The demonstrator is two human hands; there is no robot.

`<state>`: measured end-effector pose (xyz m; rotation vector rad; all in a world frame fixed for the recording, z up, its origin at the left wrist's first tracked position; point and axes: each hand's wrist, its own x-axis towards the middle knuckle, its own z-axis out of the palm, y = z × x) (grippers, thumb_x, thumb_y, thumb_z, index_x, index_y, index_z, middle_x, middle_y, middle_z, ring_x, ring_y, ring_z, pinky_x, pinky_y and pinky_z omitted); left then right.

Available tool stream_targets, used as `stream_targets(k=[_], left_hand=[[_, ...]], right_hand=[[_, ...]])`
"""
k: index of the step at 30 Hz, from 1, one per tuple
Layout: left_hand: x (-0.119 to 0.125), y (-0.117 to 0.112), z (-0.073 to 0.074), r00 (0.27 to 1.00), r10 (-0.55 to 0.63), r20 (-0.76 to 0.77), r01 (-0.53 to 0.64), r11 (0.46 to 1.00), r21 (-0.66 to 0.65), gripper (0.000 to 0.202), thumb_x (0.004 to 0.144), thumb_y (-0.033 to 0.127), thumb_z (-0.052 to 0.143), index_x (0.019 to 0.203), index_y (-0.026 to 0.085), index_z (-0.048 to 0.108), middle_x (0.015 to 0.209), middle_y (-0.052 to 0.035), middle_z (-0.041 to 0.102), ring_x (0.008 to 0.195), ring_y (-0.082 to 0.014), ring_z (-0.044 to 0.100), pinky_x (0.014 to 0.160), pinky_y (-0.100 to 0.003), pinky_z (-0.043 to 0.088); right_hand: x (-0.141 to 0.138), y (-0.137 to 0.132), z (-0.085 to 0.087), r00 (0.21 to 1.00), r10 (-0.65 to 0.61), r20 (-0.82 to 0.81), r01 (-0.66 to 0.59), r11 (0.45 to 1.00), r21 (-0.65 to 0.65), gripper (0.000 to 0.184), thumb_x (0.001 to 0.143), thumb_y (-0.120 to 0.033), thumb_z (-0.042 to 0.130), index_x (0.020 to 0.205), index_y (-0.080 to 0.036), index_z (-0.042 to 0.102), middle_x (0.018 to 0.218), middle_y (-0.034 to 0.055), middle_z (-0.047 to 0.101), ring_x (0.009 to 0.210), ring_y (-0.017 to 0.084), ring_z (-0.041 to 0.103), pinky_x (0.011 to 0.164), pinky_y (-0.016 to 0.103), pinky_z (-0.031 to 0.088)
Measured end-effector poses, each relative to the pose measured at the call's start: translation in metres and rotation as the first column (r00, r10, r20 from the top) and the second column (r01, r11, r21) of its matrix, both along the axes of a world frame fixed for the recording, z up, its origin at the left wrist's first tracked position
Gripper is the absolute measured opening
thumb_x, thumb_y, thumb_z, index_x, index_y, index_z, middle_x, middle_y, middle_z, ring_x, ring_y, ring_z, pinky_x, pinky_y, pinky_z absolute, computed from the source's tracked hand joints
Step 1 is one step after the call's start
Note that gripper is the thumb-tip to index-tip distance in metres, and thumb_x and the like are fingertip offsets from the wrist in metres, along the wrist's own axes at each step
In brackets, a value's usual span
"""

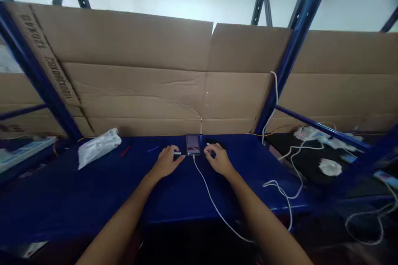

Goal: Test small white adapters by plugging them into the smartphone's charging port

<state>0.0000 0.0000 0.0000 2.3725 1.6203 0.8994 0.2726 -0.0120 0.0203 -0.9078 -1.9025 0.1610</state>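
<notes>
A smartphone [192, 145] lies on the dark blue shelf surface [93, 198], its screen lit and facing up. A white charging cable [211, 201] runs from its lower end towards me and over the shelf's front edge. My left hand [166, 161] rests just left of the phone, with a small white object [178, 153] at its fingertips. My right hand [219, 159] is curled just right of the phone. A small white bit [207, 144] shows by its fingertips, but I cannot tell whether it is held.
A crumpled white plastic bag [98, 148], a small red item [124, 151] and a blue item [153, 149] lie left of my hands. Cardboard sheets [139, 78] stand behind the shelf, between blue steel uprights [298, 37]. White cables [295, 161] and white objects [330, 167] lie to the right.
</notes>
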Motion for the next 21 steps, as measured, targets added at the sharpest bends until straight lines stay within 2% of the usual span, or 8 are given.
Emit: stream_targets(k=[5,11,16,21], left_hand=[[0.003,-0.006,0.007,0.998,0.067,0.019,-0.067,0.998,0.005,0.027,0.095,0.048,0.052,0.108,0.025,0.058,0.103,-0.0052,0.059,0.102,-0.0269,0.056,0.096,-0.043,0.041],[0.005,-0.010,0.012,0.999,0.041,0.005,-0.041,0.998,0.039,0.035,0.100,0.055,0.041,0.107,0.027,0.061,0.098,-0.0040,0.056,0.096,-0.0246,0.053,0.092,-0.042,0.041],[0.006,-0.008,0.010,0.999,0.032,-0.024,-0.030,0.996,0.083,0.037,0.100,0.055,0.041,0.105,0.025,0.062,0.097,-0.0047,0.054,0.093,-0.0246,0.052,0.089,-0.041,0.042],[0.005,-0.007,0.009,0.999,0.034,-0.031,-0.031,0.994,0.104,0.036,0.101,0.053,0.041,0.104,0.024,0.062,0.098,-0.0053,0.053,0.093,-0.0250,0.052,0.088,-0.041,0.041]], right_hand=[[-0.003,-0.002,0.003,0.999,0.050,0.007,-0.049,0.996,-0.068,0.016,0.095,-0.026,0.057,0.083,-0.022,0.065,0.080,0.0024,0.070,0.076,0.019,0.061,0.081,0.034,0.046],[-0.002,-0.003,0.002,0.997,0.080,0.004,-0.080,0.993,-0.082,0.016,0.096,-0.028,0.058,0.085,-0.023,0.066,0.084,0.0025,0.072,0.079,0.019,0.063,0.081,0.035,0.047],[-0.004,-0.003,0.001,0.993,0.115,-0.007,-0.115,0.990,-0.085,0.016,0.096,-0.029,0.057,0.085,-0.022,0.067,0.084,0.0025,0.072,0.080,0.019,0.062,0.079,0.034,0.047],[-0.004,-0.005,0.005,0.995,0.097,-0.001,-0.097,0.991,-0.089,0.016,0.095,-0.027,0.058,0.084,-0.022,0.067,0.083,0.0024,0.071,0.079,0.019,0.061,0.078,0.034,0.047]])
